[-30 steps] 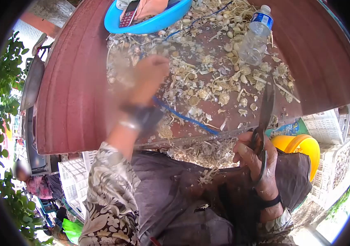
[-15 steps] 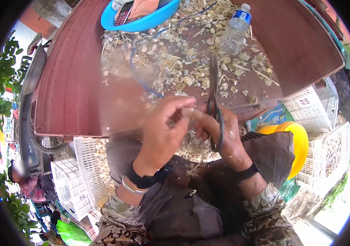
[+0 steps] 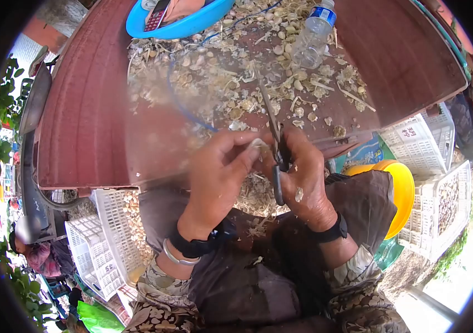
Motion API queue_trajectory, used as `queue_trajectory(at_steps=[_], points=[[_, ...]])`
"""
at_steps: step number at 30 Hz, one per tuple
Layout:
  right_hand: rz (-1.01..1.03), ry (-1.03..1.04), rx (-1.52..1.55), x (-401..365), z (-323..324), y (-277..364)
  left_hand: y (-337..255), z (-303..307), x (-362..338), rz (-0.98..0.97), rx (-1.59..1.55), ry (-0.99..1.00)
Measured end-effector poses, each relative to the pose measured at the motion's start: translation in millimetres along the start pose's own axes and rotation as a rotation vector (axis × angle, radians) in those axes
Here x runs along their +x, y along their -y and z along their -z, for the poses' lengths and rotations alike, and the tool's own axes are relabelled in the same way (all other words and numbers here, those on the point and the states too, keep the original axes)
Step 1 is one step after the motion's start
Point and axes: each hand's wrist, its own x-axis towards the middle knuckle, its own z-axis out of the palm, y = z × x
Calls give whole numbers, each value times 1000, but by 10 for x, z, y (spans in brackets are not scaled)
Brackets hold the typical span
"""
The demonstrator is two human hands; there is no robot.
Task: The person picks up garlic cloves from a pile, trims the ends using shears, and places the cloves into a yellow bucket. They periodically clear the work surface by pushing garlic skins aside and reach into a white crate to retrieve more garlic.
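Note:
Above my lap at the table's front edge, my left hand [image 3: 214, 175] is closed in a pinch. Between thumb and forefinger is a small whitish garlic clove [image 3: 258, 144], partly hidden by the fingers. Close beside it, my right hand [image 3: 305, 177] grips a pair of dark scissors [image 3: 271, 114] by the handles, blades pointing up and away over the table. Bits of pale skin stick to the back of my right hand. Dry garlic skins, stems and loose pieces [image 3: 247, 105] lie scattered over the reddish-brown table [image 3: 86, 111].
A blue basin [image 3: 181, 29] holding a phone [image 3: 157, 15] stands at the far side. A clear plastic bottle [image 3: 309, 47] lies to its right. White crates [image 3: 117, 233] with pale pieces flank my legs. A yellow bucket [image 3: 405, 200] is at right. A person [image 3: 45, 256] sits far left.
The scissors have tilted leftward, their blades now leaning over the table, and my right hand has turned with them. My left hand still pinches the pale clove. The view has shifted slightly.

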Motion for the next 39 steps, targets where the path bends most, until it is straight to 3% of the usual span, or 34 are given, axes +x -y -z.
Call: queue_trajectory(at_steps=[3, 6, 9, 12, 19, 26, 29, 31, 33, 34, 35, 36, 39], points=[[78, 14, -19, -9, 8, -84, 1, -10, -6, 6, -124, 88], [67, 53, -110, 4, 40, -50, 33, 6, 2, 18, -73, 54], [-57, 108, 147, 6, 38, -110, 68, 37, 3, 83, -54, 30], [-132, 111, 151, 22, 173, 73, 149, 170, 96, 131, -427, -61], [70, 268, -294, -214, 164, -23, 16, 297, 53, -20, -498, -104], [43, 355, -79, -328, 86, -124, 19, 372, -112, -38, -393, -188], [-24, 572, 139, -363, 85, -47, -27, 445, -260, -103, -315, -218], [-212, 454, 331, -402, 61, 63, -93, 648, -499, -105, -320, -290], [-474, 352, 451, -421, 109, 39, -171, 1001, -799, -164, 32, -675], [-395, 307, 401, -401, 174, 4, -118, 1299, -985, -218, 267, -794], [-392, 237, 461, -366, 214, 28, -35, 1691, -1199, -107, 583, -841], [-398, 168, 522, -358, 263, 94, 20, 1978, -1390, 33, 944, -765], [-434, 65, 514, -304, 375, 141, 241, 2329, -1569, -297, 1907, -740]])
